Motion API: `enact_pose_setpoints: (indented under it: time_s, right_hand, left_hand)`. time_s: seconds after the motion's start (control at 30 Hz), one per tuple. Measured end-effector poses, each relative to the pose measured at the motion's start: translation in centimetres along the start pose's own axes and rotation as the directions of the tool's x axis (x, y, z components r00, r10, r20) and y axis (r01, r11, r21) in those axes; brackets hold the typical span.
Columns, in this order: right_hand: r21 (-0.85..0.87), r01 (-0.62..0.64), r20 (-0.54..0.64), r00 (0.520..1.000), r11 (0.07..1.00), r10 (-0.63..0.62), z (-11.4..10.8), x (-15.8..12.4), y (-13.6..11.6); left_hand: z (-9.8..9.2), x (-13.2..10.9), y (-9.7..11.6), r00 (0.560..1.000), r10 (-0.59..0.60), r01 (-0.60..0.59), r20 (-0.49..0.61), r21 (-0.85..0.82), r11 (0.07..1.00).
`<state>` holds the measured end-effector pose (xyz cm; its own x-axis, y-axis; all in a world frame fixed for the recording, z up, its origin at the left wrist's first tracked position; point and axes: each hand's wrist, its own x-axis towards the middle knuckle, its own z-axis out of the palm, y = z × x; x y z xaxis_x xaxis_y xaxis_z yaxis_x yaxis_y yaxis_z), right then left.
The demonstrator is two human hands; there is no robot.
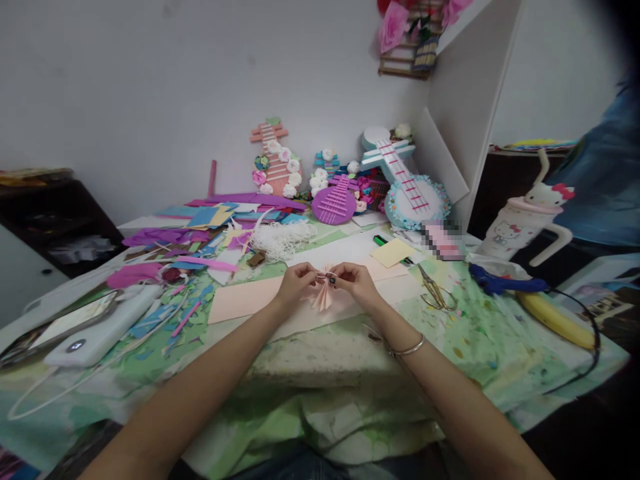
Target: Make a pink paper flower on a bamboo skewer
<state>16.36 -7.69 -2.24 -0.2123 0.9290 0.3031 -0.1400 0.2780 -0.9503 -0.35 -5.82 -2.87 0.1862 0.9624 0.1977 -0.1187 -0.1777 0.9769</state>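
Note:
At the middle of the table, my left hand [299, 281] and my right hand [356, 283] meet with fingers pinched. Between them is a small pleated piece of peach paper [323, 300], its folds fanning out below the fingertips. Both hands are closed on its upper part; the exact grip is partly hidden by the fingers. Beneath lies a flat strip of peach paper [240, 301], with white sheets [330, 253] behind it. Gold-handled scissors [434, 293] rest just right of my right hand, near a pale yellow paper square [393, 253].
Paper scraps [185, 267] and white shredded strands [283, 239] cover the left side. Decorated paper instruments [400, 180] stand against the wall. To the right are a blue glue gun [505, 280], a banana [555, 319] and a tumbler [520, 223]. A white power bank [105, 327] lies left.

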Motion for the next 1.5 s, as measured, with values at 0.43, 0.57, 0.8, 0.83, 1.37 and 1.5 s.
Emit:
enact_pose_setpoints:
  time_s: [0.43, 0.57, 0.8, 0.83, 1.37, 1.5]
  right_hand:
    - [0.366, -0.100, 0.155, 0.987, 0.925, 0.046, 0.1, -0.6, -1.2]
    - [0.335, -0.102, 0.176, 0.983, 0.937, 0.044, 0.3, -0.5, -0.9]
    - [0.285, -0.032, 0.142, 0.990, 0.958, -0.009, 0.6, -0.2, -0.3]
    - [0.278, -0.030, 0.131, 0.991, 0.960, -0.007, 0.7, -0.1, -0.3]
    - [0.060, -0.107, -0.020, 0.994, 0.992, 0.109, 0.6, 0.1, 0.0]
    - [0.009, -0.130, 0.005, 0.992, 0.992, 0.130, 0.6, 0.0, -0.2]
  left_hand:
    - [0.1, -0.6, 1.9, 0.965, -0.187, 0.254, 0.185, -0.470, 0.846]
    - [0.2, -0.7, 1.8, 0.950, -0.181, 0.283, 0.255, -0.457, 0.843]
    - [0.5, -0.6, 1.7, 0.955, -0.162, 0.269, 0.250, -0.493, 0.827]
    - [0.6, -0.6, 1.7, 0.955, -0.172, 0.273, 0.242, -0.487, 0.829]
    - [0.5, -1.0, 1.7, 0.981, -0.051, 0.073, 0.187, -0.111, 0.991]
    - [0.4, -1.0, 1.6, 0.978, -0.074, 0.089, 0.194, -0.071, 0.993]
